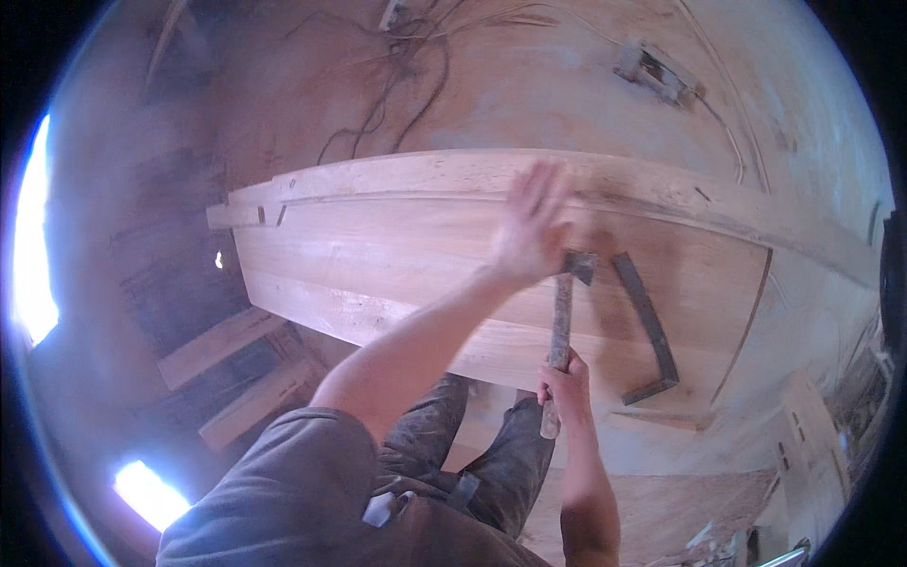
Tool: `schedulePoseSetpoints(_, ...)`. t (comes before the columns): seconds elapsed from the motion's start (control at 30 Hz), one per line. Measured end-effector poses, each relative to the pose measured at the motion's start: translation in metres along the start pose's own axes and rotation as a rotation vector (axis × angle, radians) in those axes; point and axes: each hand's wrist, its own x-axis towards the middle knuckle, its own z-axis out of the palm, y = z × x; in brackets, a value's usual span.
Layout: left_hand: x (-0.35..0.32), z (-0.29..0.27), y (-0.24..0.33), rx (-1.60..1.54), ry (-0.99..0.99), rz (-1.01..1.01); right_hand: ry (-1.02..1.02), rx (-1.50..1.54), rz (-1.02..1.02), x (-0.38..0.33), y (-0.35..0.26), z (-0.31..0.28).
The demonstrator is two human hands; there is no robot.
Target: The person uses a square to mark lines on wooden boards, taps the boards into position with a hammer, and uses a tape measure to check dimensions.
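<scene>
My right hand [567, 383] is wrapped round the wooden handle of a hatchet [561, 321]. The dark head of this tool points away from me, over the wide pale wooden panel [378, 236]. My left hand [537, 227] is stretched out flat near the panel's far edge, just left of and beyond the hatchet head. Motion smears its fingers, which look extended with nothing in them. Whether the palm touches the wood, I cannot tell. Right of the hatchet, a dark L-shaped carpenter's square [647, 326] lies on the panel.
A long pale beam [425, 175] with small slots runs along the panel's far side. Loose cables [402, 80] and a dusty boxy object [657, 74] lie on the floor beyond. Wooden boards [222, 345] lie at left, with more timber [812, 439] at lower right.
</scene>
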Motion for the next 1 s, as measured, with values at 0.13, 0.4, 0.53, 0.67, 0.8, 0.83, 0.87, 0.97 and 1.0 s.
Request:
schedulePoseSetpoints(0.13,-0.081,-0.076,-0.1,0.289,0.067,-0.251,0.192,-0.311,-0.131,-0.005,0.004,0.008)
schedulePoseSetpoints(0.4,-0.133,-0.143,-0.182,0.36,-0.182,-0.311,0.408,-0.967,-0.609,0.029,-0.02,0.051)
schedulePoseSetpoints(0.53,-0.142,-0.15,-0.198,0.358,-0.144,-0.321,0.417,-1.068,-0.567,0.046,-0.045,0.091)
schedulePoseSetpoints(0.67,-0.155,-0.159,-0.212,0.382,-0.096,-0.41,0.538,-1.211,-0.593,0.069,-0.048,0.119)
schedulePoseSetpoints(0.8,-0.167,-0.157,-0.226,0.344,-0.044,-0.398,0.639,-1.208,-0.549,0.081,-0.055,0.145)
schedulePoseSetpoints(0.83,-0.167,-0.154,-0.228,0.323,-0.026,-0.39,0.667,-1.198,-0.519,0.08,-0.058,0.151)
schedulePoseSetpoints(0.87,-0.169,-0.15,-0.231,0.271,0.027,-0.365,0.661,-1.186,-0.512,0.081,-0.059,0.158)
schedulePoseSetpoints(0.97,-0.168,-0.137,-0.232,0.241,0.087,-0.372,0.625,-1.129,-0.497,0.086,-0.061,0.167)
schedulePoseSetpoints(1.0,-0.166,-0.135,-0.232,0.253,0.093,-0.371,0.602,-1.095,-0.495,0.089,-0.061,0.167)
